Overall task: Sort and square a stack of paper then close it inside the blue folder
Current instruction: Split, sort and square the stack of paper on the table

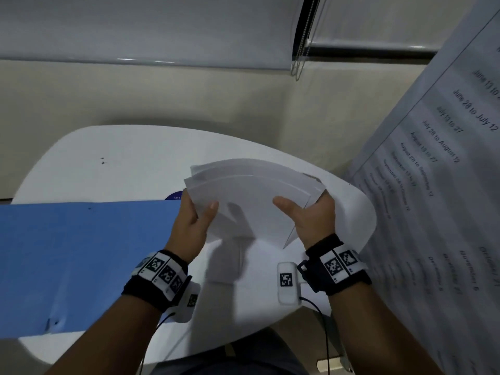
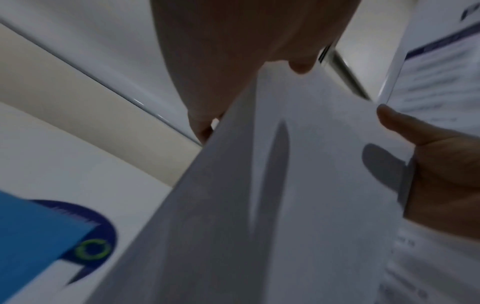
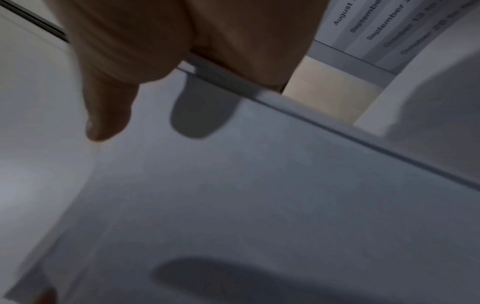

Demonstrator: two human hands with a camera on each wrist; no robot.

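Observation:
A stack of white paper is lifted off the white table, its sheets fanned out unevenly at the far edges. My left hand grips its left edge, thumb on top. My right hand grips the right edge, thumb on top and fingers underneath. The blue folder lies open and flat on the table to the left of my hands. In the left wrist view the paper fills the middle, with the folder's corner at lower left. The right wrist view shows my thumb on the paper.
A large printed sheet with date ranges hangs on the right, close to my right arm. A dark blue round sticker sits on the table beside the folder. Window blinds with a bead chain hang beyond the table.

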